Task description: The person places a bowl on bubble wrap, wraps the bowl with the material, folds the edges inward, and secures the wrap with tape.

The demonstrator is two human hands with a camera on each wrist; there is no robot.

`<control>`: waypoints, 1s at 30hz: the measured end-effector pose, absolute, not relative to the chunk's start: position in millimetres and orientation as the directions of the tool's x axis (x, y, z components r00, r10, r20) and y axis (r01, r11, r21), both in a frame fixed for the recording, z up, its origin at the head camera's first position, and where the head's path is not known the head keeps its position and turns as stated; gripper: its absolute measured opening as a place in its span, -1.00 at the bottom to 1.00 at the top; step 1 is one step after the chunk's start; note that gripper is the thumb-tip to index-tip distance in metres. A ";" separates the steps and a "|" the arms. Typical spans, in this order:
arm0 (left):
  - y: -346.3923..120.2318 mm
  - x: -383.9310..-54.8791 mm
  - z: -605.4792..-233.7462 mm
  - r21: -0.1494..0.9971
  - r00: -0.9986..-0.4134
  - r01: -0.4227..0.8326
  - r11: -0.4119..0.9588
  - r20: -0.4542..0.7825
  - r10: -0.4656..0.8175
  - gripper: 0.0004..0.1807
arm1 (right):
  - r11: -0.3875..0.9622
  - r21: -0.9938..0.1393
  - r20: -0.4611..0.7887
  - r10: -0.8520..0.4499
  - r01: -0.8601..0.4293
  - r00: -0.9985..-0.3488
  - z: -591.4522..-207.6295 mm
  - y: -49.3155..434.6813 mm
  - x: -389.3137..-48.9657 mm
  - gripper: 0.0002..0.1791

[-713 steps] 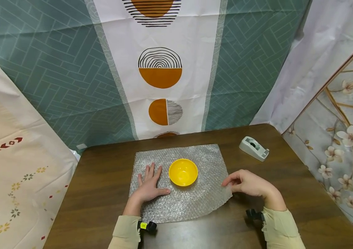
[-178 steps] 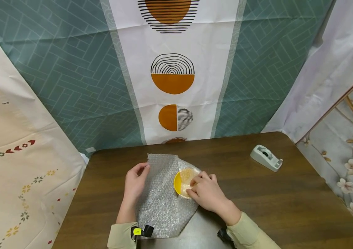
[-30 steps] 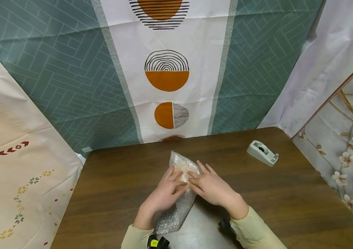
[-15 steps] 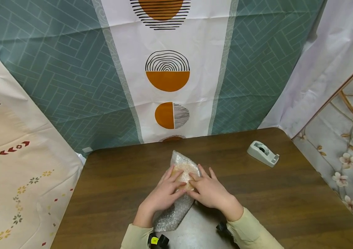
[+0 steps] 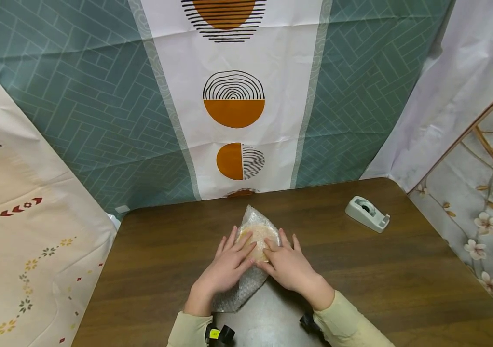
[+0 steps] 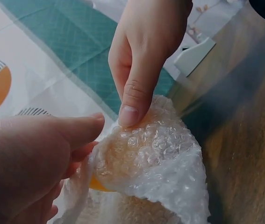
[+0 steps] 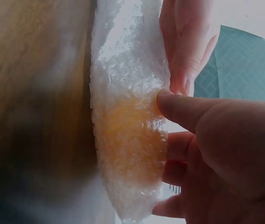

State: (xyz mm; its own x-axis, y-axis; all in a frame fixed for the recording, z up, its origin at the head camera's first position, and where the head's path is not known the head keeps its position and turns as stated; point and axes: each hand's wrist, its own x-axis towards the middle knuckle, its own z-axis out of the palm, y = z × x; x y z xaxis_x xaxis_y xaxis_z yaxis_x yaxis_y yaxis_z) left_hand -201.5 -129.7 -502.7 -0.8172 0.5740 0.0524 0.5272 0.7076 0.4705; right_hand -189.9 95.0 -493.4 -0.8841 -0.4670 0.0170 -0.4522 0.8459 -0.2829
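Note:
A yellow bowl (image 6: 98, 185) lies inside a folded sheet of bubble wrap (image 5: 251, 284) near the middle of the table. In the right wrist view its colour glows through the layers of wrap, and a bare bit of yellow shows at a gap in the left wrist view. My left hand (image 5: 225, 267) rests on the bundle's left side with fingers spread. From the right, my right hand (image 5: 292, 265) touches the wrap, its fingers also spread and its thumb close to the left thumb. A loose flap of wrap extends toward the front, partly under the left hand.
A white tape dispenser (image 5: 367, 214) stands at the right rear of the brown wooden table (image 5: 155, 250). Patterned cloths hang behind and along both sides. A camera is strapped at each wrist.
Earlier the wrap lay flat under the uncovered bowl; its right side, then its left, was folded over it. In the last second both hands shifted slightly on the bundle, and the front flap drew back.

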 end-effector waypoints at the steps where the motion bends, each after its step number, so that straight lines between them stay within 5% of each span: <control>1: -130.2 -201.3 -502.6 0.470 -0.819 0.525 0.710 0.050 0.572 -0.45 | 0.847 -0.283 0.019 -0.464 -0.449 -0.886 -494.2 94.2 -189.7 -0.39; 24: -154.2 -209.0 -498.6 0.539 -0.890 0.399 0.742 0.032 0.456 -0.50 | 0.875 -0.246 0.068 -0.414 -0.417 -0.908 -506.0 81.9 -191.5 -0.45; 30: -170.7 -213.9 -498.3 0.589 -0.915 0.359 0.724 0.069 0.397 -0.37 | 0.874 -0.267 0.071 -0.403 -0.406 -0.913 -505.0 78.5 -192.7 -0.46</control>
